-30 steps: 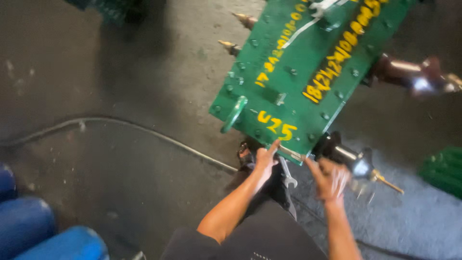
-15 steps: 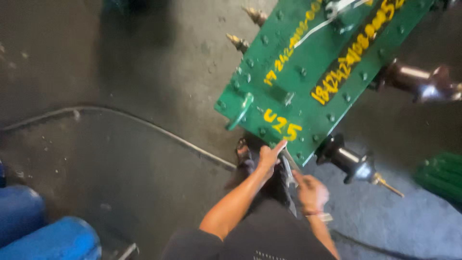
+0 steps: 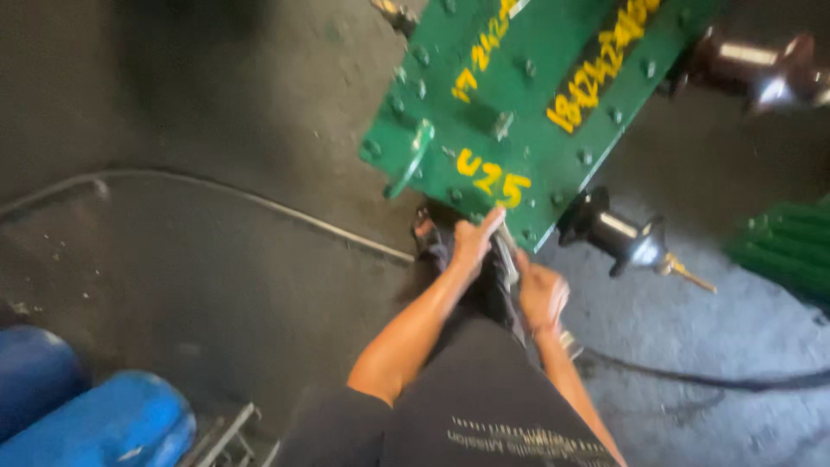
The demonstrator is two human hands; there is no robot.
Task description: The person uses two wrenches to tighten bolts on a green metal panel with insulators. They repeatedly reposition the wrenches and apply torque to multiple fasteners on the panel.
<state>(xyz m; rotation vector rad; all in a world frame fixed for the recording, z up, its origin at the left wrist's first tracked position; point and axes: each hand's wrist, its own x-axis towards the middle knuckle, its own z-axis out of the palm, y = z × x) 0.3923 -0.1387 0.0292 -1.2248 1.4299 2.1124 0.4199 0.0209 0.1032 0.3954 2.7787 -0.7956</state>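
left hand (image 3: pixel 471 245) pressing green cover's (image 3: pixel 536 112) edge | right hand (image 3: pixel 540 294) fist closed on wrench (image 3: pixel 506 259)

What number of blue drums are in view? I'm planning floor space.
2: one blue plastic drum at the left edge, another blue drum beside it at bottom left. Both are cut off; more may lie outside the frame.

No packages, labels, signs or screens; only yellow painted markings (image 3: pixel 493 177) on green metal lid (image 3: pixel 553 52).

Dark stained concrete floor (image 3: pixel 173 104), black cable (image 3: pixel 259 203) snaking across, blue drums (image 3: pixel 104 424), dim light
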